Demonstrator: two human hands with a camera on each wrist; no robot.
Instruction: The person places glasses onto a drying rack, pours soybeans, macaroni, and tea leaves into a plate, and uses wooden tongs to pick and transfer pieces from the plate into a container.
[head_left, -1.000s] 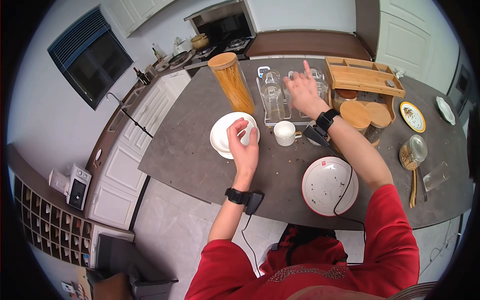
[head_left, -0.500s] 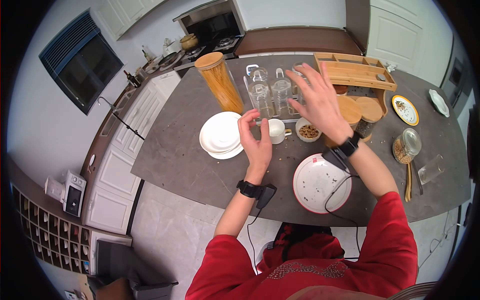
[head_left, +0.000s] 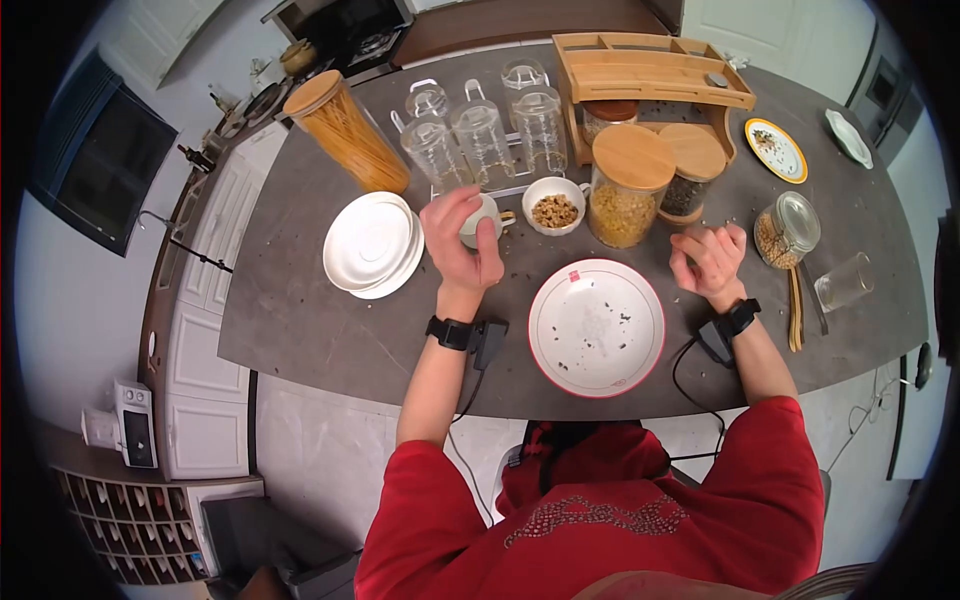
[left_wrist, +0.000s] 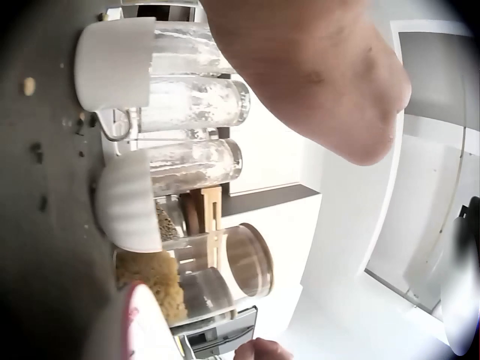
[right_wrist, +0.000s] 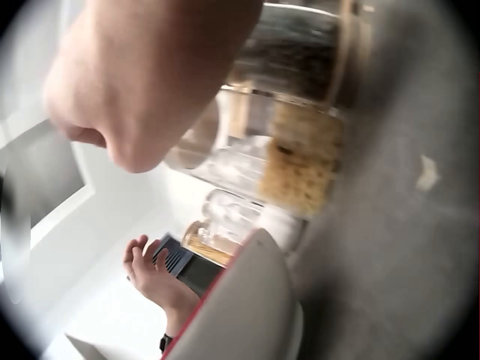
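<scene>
Partly hidden white cup (head_left: 481,221), seemingly gold-handled.

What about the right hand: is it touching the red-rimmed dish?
No, grey tabletop shows between the right hand and the red-rimmed dish in the head view.

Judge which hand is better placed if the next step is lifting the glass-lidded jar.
Probably the right hand: it looks empty and nearer the glass-lidded jar, whereas the left hand is farther off, by the white mug.

Red-rimmed white dish (head_left: 590,312), grey tabletop (head_left: 300,325), yellow-rimmed white plate (head_left: 787,162), red sleeves (head_left: 425,505), black wristbands (head_left: 452,333)
</scene>
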